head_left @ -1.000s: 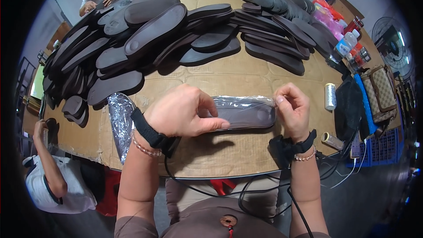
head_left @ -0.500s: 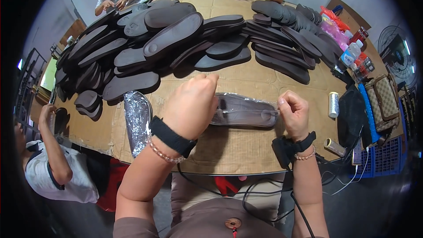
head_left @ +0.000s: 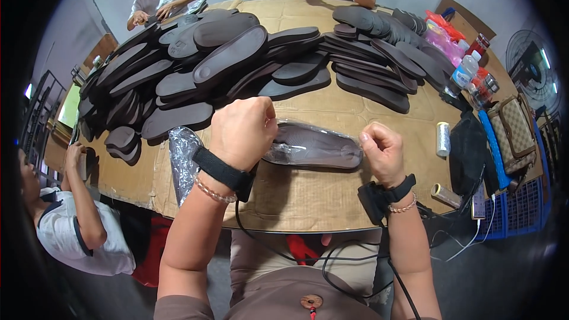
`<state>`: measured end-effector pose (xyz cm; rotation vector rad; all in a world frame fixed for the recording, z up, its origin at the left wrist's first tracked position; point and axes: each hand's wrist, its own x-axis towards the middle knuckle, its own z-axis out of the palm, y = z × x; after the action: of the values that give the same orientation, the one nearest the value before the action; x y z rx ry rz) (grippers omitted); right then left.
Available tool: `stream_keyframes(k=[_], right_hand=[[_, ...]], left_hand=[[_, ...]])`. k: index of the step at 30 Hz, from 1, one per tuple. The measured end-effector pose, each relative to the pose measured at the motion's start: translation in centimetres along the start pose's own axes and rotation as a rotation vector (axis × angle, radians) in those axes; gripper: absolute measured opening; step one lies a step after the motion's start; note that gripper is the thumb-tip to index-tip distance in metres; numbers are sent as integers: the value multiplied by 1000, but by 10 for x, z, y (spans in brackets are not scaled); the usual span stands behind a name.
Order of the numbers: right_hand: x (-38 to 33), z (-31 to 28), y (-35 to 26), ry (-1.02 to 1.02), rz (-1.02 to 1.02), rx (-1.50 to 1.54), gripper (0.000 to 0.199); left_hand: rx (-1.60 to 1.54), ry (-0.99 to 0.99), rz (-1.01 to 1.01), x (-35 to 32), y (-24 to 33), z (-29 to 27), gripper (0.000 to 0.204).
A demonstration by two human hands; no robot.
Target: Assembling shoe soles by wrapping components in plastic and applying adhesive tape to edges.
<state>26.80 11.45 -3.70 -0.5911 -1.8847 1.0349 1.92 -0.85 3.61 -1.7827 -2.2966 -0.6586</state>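
A dark brown shoe sole (head_left: 320, 149) lies crosswise in front of me with clear plastic film stretched over it. My left hand (head_left: 244, 129) is closed in a fist at the sole's left end and grips the film there. At the other end, beside the heel, my right hand (head_left: 383, 149) pinches the film between thumb and curled fingers. Next to my left wrist lies a second sole in shiny clear wrap (head_left: 181, 157), partly hidden by the forearm.
A big pile of bare soles (head_left: 228, 53) covers the far left, with stacked soles (head_left: 370, 62) at far right. Film rolls (head_left: 443, 138), a water bottle (head_left: 464, 72), a checked bag (head_left: 512, 124) and cables stand at right. Co-workers sit across and at left.
Both hands and the film-covered sole between them have shifted slightly left. The grips look the same. The whole view has also moved a little.
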Motion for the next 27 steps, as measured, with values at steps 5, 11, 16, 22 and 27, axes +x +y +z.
stream_keyframes(k=[5, 11, 16, 22, 27], right_hand=[[0, 2, 5, 14, -8, 35, 23], [1, 0, 7, 16, -11, 29, 19], [0, 2, 2, 28, 93, 115, 16], [-1, 2, 3, 36, 110, 105, 18], [-1, 2, 1, 38, 155, 208, 16]], left_hand=[[-193, -260, -97, 5, -6, -7, 13], [-208, -276, -48, 2, -10, 7, 17], [-423, -367, -124, 6, -17, -3, 20], [-570, -419, -135, 4, -30, -5, 15], [-759, -450, -151, 0, -38, -5, 11]])
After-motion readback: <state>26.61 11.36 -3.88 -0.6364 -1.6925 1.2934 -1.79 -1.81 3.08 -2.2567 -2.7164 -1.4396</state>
